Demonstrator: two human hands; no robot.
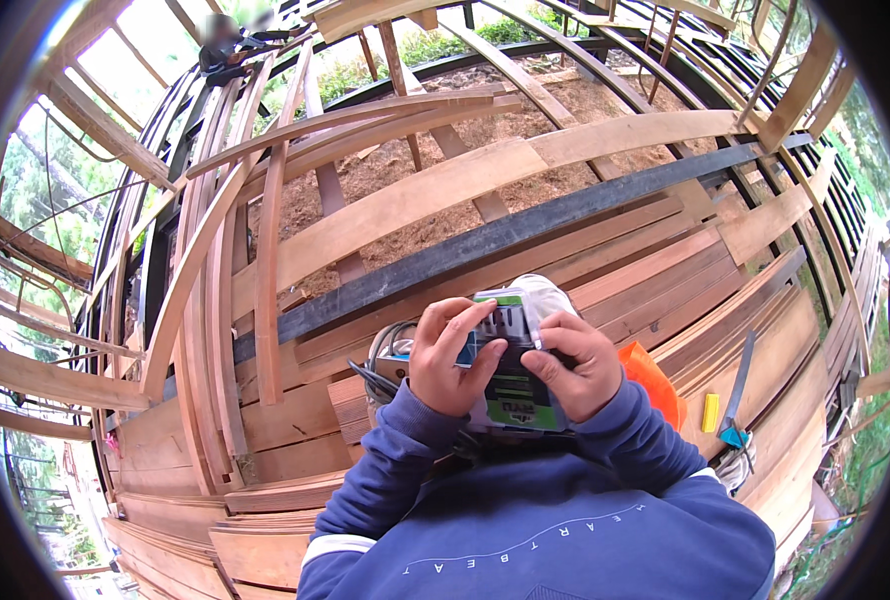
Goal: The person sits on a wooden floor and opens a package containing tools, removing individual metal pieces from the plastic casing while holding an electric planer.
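In front of my chest is a plastic case (521, 412) with green and black labelling. My left hand (450, 360) has its fingers and thumb bent around the upper left part of a case piece (505, 318) that is green along the top with dark slots below. On the opposite side, my right hand (580, 368) is closed, thumb and fingers at a small whitish edge (538, 338). Whether that edge belongs to the case or is a separate piece, I cannot tell. A grey cable (373, 362) loops beside my left hand. Something white (550, 290) bulges behind the case.
An orange object (653, 385) lies right of my right hand. Farther right are a yellow block (711, 412) and a handsaw (740, 385) with a teal handle. Stacked planks, long boards (415, 205) and a dark beam (445, 252) surround me. A person (223, 50) is at the far left.
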